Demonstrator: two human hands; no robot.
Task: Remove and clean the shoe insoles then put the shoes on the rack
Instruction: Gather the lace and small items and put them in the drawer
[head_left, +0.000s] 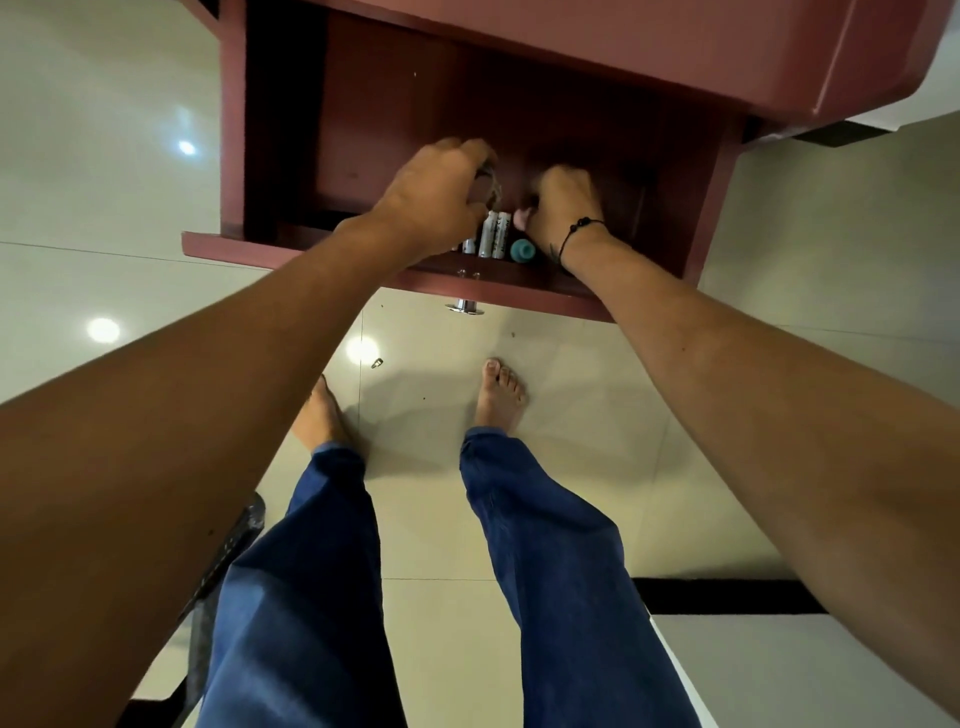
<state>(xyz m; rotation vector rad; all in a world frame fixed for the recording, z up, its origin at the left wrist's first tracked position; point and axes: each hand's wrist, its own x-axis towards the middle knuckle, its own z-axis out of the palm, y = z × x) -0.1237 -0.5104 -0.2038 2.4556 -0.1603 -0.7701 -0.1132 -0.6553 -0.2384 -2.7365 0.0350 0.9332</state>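
I stand over an open drawer (498, 288) of a reddish-brown cabinet (597, 57), with both hands inside it. My left hand (436, 197) curls round a small grey object (487, 182) that shows only at its fingertips. Just to its right, my right hand (563, 208) has its fingers curled down into the drawer and its thumb tip pointing left. Whether it holds anything is hidden. No shoe or insole is in view.
Several batteries (491, 236) and a teal-capped item (521, 250) lie at the drawer's front. A metal knob (465, 306) sticks out below the drawer front. My bare feet (501, 395) stand on glossy pale tiles. A dark mesh object (223, 561) is beside my left leg.
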